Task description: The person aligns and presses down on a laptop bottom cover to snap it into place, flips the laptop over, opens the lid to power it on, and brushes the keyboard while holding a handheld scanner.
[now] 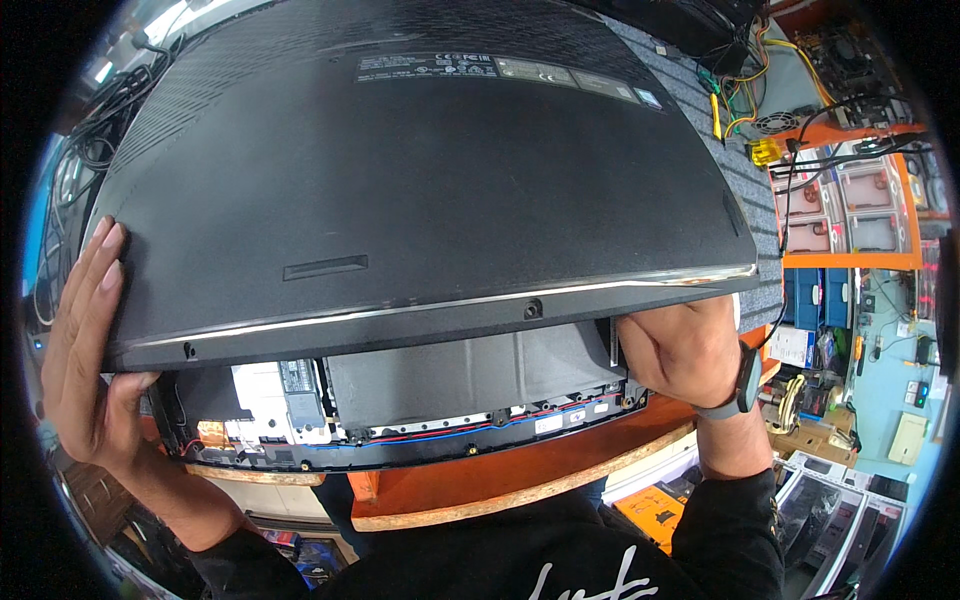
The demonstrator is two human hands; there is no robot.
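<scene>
Left grip (88, 360) clasps the cover (420, 190) by its left edge, thumb beneath; right grip (690, 345) is under its right front, fingers hidden, so I cannot tell its closure. The cover is over the laptop base (430, 385), front edges apart, above the table (560, 487)

The laptop cover (420, 190) is black, the mat (742, 165) striped grey, and the tabletop (430, 492) orange.
</scene>
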